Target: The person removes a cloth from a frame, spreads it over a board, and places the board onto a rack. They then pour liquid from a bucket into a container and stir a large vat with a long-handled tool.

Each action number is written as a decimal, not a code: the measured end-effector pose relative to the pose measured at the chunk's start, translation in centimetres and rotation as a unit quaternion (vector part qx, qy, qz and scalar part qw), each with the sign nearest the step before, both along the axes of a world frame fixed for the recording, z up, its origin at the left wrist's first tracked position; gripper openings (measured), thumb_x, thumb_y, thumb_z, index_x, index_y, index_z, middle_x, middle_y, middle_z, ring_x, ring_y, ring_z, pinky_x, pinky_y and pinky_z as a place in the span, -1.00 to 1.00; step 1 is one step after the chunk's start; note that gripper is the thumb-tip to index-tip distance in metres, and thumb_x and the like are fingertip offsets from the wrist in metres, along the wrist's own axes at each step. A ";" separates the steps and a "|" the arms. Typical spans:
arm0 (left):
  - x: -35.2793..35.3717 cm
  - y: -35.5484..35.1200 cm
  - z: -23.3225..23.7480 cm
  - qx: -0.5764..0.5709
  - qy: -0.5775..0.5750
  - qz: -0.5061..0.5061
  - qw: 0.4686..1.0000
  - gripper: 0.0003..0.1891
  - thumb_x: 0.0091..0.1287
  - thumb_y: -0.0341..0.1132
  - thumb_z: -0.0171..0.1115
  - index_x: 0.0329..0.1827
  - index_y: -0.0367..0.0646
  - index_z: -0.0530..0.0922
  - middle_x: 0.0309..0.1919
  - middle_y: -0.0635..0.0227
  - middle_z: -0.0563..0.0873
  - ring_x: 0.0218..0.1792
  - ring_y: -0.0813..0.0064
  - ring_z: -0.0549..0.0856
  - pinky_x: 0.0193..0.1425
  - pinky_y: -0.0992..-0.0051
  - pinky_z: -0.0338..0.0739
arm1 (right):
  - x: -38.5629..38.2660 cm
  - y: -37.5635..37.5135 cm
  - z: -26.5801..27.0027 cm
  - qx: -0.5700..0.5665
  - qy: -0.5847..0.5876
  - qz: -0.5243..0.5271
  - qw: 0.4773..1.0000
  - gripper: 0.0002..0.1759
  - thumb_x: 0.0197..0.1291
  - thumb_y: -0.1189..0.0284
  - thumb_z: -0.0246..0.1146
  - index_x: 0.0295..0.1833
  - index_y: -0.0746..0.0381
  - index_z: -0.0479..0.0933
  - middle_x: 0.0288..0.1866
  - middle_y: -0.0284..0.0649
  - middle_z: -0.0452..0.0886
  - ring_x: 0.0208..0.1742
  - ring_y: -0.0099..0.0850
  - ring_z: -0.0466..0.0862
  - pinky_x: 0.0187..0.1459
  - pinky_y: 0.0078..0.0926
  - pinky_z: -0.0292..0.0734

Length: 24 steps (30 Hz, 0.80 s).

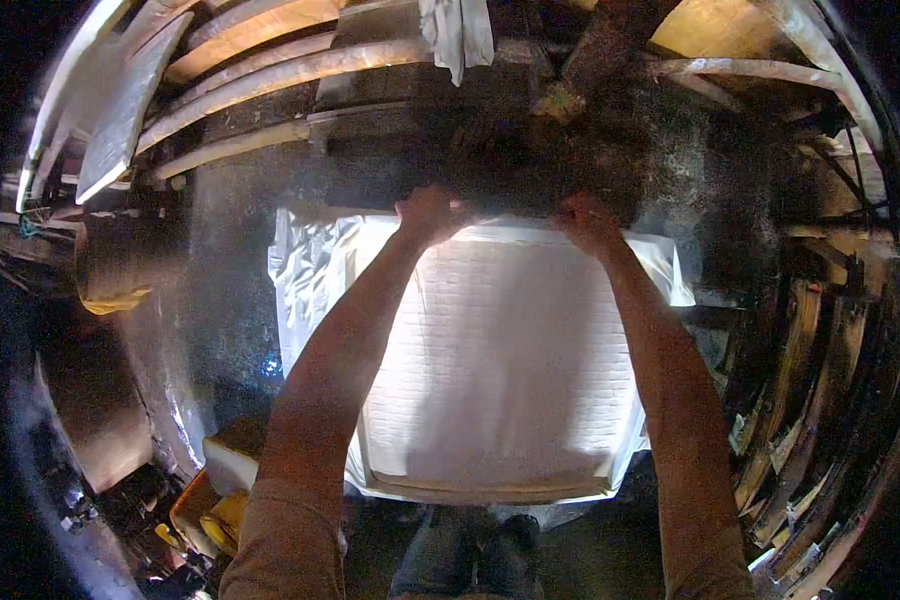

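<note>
A shallow, framed tray-like piece [490, 492] lies before me, draped in a white sheet [315, 250] that hangs loose and wrinkled at the left corner. Its pale inner surface [520, 350] shows many fine ridges running across, partly under my shadow. At the far edge, my left hand [430, 215] has its fingers curled on the sheet left of the middle. My right hand [588, 222] is likewise closed on that edge, farther right. Both sets of fingertips are partly lost in dark and blur.
Wooden poles [300, 68] and a leaning pale board [135, 115] stand beyond on the left. A white cloth [457, 35] hangs at the top. Yellow and white containers [232, 465] sit at lower left. Wooden slats [805, 400] line the right.
</note>
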<state>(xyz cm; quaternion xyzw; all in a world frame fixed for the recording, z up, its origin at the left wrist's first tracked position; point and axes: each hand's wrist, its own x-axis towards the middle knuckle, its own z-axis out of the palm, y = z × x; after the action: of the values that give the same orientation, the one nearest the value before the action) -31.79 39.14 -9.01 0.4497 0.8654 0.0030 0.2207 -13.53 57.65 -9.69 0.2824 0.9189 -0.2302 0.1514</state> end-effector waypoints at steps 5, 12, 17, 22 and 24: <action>-4.0 0.7 -3.2 0.226 -0.225 0.068 0.945 -0.53 0.05 0.18 0.24 -0.22 -0.03 0.66 -0.24 0.22 0.69 -0.14 0.18 0.65 0.00 0.21 0.52 | 0.3 3.2 -1.2 -0.163 0.191 -0.109 0.962 -0.63 0.09 0.12 0.23 -0.30 0.24 0.57 -0.37 -0.23 0.60 -0.27 -0.37 0.58 -0.18 -0.36 0.47; -7.1 -4.0 1.0 0.051 -0.267 0.107 0.956 -0.54 0.11 0.13 0.24 -0.11 -0.02 0.62 -0.08 0.31 0.66 -0.14 0.23 0.66 0.06 0.16 0.49 | 2.6 3.6 2.6 0.006 0.004 0.066 0.998 -0.70 0.13 0.29 0.24 -0.09 0.24 0.56 -0.19 -0.18 0.63 -0.12 -0.41 0.59 -0.08 -0.42 0.50; -12.6 -7.9 -0.6 0.008 -0.275 0.178 0.945 -0.65 0.03 -0.10 0.39 -0.17 -0.08 0.64 -0.20 0.22 0.69 -0.21 0.28 0.66 -0.05 0.29 0.54 | 7.2 7.0 0.3 -0.019 0.007 -0.050 0.999 -0.74 0.12 0.26 0.24 -0.14 0.19 0.54 -0.14 -0.12 0.61 -0.12 -0.28 0.58 -0.12 -0.34 0.49; -12.8 -9.5 1.7 0.190 -0.198 0.119 0.954 -0.63 0.05 -0.06 0.39 -0.18 -0.10 0.64 -0.18 0.24 0.69 -0.23 0.35 0.65 -0.13 0.37 0.54 | 10.4 11.5 -1.5 -0.108 0.210 -0.109 0.966 -0.69 0.06 0.22 0.28 -0.11 0.13 0.53 -0.11 -0.17 0.58 -0.09 -0.24 0.56 -0.08 -0.37 0.45; -12.4 -11.5 1.7 0.145 -0.244 0.147 0.948 -0.67 0.07 -0.08 0.38 -0.22 -0.10 0.65 -0.21 0.26 0.69 -0.24 0.36 0.65 -0.14 0.37 0.55 | 14.4 11.1 -1.3 0.086 0.106 0.041 0.990 -0.61 0.09 0.34 0.22 0.04 0.22 0.40 -0.17 -0.12 0.57 -0.23 -0.23 0.58 -0.11 -0.31 0.54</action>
<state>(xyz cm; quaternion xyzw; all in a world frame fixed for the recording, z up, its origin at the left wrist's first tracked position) -44.19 27.64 -7.35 0.3305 0.8317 0.2708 0.3545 0.83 68.74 -11.00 0.2305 0.9569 -0.1724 0.0379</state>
